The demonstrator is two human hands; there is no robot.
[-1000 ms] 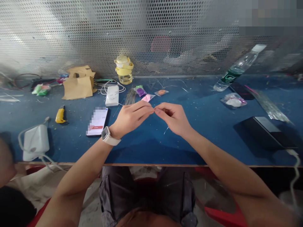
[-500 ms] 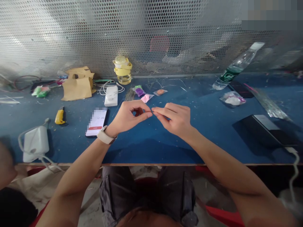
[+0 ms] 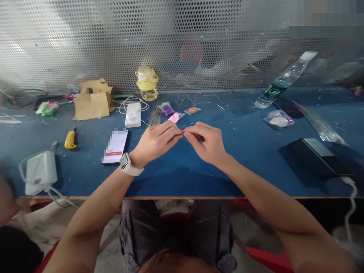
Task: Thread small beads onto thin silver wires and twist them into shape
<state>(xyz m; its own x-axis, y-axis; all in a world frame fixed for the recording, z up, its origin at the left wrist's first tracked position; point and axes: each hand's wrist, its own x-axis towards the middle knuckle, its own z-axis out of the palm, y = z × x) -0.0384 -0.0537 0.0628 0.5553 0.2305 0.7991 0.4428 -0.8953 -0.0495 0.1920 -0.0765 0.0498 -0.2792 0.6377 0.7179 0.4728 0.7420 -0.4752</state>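
Note:
My left hand (image 3: 156, 142), with a white watch (image 3: 127, 165) on the wrist, and my right hand (image 3: 205, 143) meet fingertip to fingertip above the blue table (image 3: 182, 167). Both pinch a thin wire; a fine strand (image 3: 141, 121) sticks out to the left past my left hand. What sits between the fingertips is too small to make out. Just behind my hands lie a bundle of thin wires (image 3: 155, 115) and small bags of purple (image 3: 167, 110), pink (image 3: 175, 118) and orange (image 3: 192, 110) beads.
A phone (image 3: 115, 146) lies left of my left hand, a yellow cutter (image 3: 69, 138) and white charger (image 3: 40, 174) farther left. A power bank (image 3: 133, 114), yellow jar (image 3: 147, 83), cardboard box (image 3: 92, 100), plastic bottle (image 3: 284, 80) and black box (image 3: 317, 156) stand around. Perforated metal screen (image 3: 113, 41) behind.
My left hand turned from a raised open pinch back to palm-down, and the strand shows at its left again. Both hands stayed together at the same spot.

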